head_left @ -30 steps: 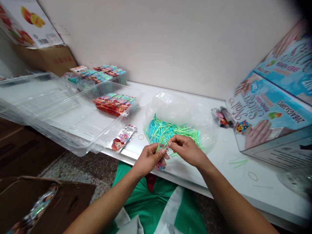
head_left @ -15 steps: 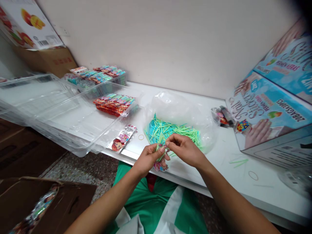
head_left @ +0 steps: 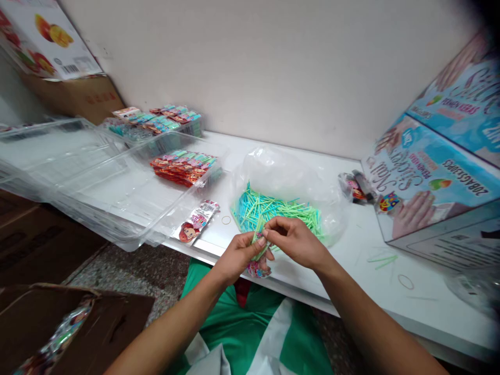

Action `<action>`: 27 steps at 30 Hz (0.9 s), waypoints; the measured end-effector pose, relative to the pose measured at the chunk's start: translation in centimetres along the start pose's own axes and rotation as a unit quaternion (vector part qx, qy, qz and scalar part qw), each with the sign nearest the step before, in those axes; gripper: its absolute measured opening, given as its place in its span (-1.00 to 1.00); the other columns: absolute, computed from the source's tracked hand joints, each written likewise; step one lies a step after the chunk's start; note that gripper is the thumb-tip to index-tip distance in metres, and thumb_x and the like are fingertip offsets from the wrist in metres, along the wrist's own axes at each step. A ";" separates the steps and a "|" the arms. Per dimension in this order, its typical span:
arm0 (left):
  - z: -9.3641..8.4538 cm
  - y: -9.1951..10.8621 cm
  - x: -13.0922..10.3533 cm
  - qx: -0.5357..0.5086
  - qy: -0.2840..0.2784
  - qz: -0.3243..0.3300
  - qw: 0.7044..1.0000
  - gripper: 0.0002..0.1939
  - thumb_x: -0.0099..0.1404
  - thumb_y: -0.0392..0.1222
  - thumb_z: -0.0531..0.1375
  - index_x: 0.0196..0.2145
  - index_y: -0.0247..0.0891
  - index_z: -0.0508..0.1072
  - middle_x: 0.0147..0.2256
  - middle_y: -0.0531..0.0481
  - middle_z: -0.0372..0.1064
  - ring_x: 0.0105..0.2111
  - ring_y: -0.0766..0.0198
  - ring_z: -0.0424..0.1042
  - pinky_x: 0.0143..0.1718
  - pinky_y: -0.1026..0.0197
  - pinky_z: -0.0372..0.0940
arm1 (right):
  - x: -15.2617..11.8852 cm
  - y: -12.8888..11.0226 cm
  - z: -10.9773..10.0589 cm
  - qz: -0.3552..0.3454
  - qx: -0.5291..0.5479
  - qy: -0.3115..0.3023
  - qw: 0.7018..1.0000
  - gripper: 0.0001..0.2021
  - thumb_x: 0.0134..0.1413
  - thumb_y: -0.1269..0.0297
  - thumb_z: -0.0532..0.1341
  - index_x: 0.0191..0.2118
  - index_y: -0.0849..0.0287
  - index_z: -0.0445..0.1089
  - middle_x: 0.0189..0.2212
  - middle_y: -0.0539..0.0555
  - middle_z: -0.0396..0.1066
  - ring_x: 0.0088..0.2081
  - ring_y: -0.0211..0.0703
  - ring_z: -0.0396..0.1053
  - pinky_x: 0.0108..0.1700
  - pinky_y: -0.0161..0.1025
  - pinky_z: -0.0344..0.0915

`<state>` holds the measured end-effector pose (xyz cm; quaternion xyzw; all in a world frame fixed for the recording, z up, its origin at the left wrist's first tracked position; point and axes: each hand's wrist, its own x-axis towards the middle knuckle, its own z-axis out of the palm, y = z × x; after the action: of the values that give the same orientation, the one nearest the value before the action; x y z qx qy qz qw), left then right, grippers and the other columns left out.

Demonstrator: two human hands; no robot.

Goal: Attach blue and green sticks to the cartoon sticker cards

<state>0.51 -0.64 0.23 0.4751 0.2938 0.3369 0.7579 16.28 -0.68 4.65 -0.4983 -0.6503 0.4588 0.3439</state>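
Note:
My left hand (head_left: 242,252) is closed on a small printed packet (head_left: 258,269) with green sticks (head_left: 258,229) lying along it, above the table's front edge. The thumb and fingers of my right hand (head_left: 291,237) are pinched together at the top of that packet, touching it beside my left thumb. Just behind my hands is a clear plastic bag (head_left: 289,172) holding many green and blue sticks (head_left: 265,203). Left of the bag lies a flat packet with a red-haired figure (head_left: 195,223), with a rubber band (head_left: 225,220) near it.
Clear trays (head_left: 133,242) at the left hold rows of red packets (head_left: 183,169). Behind them is another filled tray (head_left: 164,122). Blue boxes (head_left: 437,182) stand at the right, near loose green sticks (head_left: 383,260) and a black-and-clear packet (head_left: 356,187). An open carton (head_left: 121,317) is lower left.
My right fingers have shifted slightly left and in toward the packet. The packet's lower end has tilted a little to the right in my left hand.

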 end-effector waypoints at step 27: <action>0.1 -0.2 -0.3 -0.068 -0.025 -0.033 0.997 -0.69 0.25 0.00 0.10 -0.35 -0.36 0.33 -0.52 -0.03 0.39 -0.67 0.39 0.31 -0.51 0.23 0.32 | 0.5 0.3 -0.1 -0.009 -0.022 0.046 0.999 -0.87 0.05 0.29 0.12 -0.46 0.18 0.30 -0.56 -0.09 0.23 -0.50 -0.33 0.18 -0.43 -0.35 0.15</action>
<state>0.42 -1.02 0.15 0.4205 0.2663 0.3186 0.8067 16.36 -0.16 4.41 -0.5202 -0.6480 0.4181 0.3669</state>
